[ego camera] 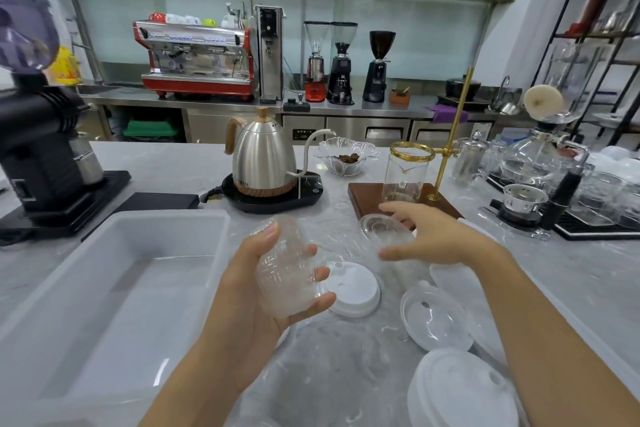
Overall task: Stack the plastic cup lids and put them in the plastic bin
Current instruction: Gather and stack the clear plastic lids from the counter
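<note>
My left hand (252, 291) grips a stack of clear plastic lids (287, 267), held on its side above the counter. My right hand (436, 236) curls around one clear domed lid (382, 229) near the wooden stand, thumb and fingers touching its rim. Loose white lids lie on the counter: one (353, 288) just right of the stack, an upturned one (434, 319), and a large one (460, 392) at the bottom right. The translucent plastic bin (114, 288) stands at the left with nothing visible in it.
A steel gooseneck kettle (263, 156) on its black base sits behind the bin. The wooden stand (367, 198) with a glass carafe (405, 170) is beside my right hand. A black grinder (38, 149) stands far left, glassware (540, 163) far right.
</note>
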Action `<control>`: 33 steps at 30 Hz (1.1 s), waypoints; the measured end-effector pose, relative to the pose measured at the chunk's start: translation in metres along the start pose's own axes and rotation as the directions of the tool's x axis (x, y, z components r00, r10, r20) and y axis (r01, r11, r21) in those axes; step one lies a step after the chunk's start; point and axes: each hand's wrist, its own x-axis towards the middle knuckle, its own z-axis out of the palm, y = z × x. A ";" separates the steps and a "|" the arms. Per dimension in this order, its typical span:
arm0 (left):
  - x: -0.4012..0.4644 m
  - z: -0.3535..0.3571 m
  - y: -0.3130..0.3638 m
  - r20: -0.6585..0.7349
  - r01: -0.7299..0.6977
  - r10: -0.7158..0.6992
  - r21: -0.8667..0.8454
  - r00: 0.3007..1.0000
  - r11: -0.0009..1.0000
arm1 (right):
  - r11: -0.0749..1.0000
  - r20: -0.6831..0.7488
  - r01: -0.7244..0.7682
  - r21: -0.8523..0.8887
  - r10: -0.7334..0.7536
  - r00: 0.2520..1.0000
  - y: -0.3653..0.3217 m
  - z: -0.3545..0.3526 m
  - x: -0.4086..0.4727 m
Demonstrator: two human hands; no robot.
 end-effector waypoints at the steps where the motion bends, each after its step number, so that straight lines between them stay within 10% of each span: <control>1: 0.000 0.000 0.000 -0.008 0.005 -0.005 -0.014 1.000 1.000 | 0.999 -0.007 0.046 0.019 -0.045 0.999 -0.009 -0.006 -0.004; 12: -0.003 0.003 0.003 0.076 0.005 -0.006 0.021 0.997 1.000 | 0.859 -0.001 0.495 0.136 -0.499 0.867 -0.108 -0.021 -0.059; 33: -0.003 0.005 -0.003 0.105 -0.053 0.036 0.164 0.994 0.985 | 0.862 0.028 0.504 0.052 -0.505 0.862 -0.119 0.001 -0.055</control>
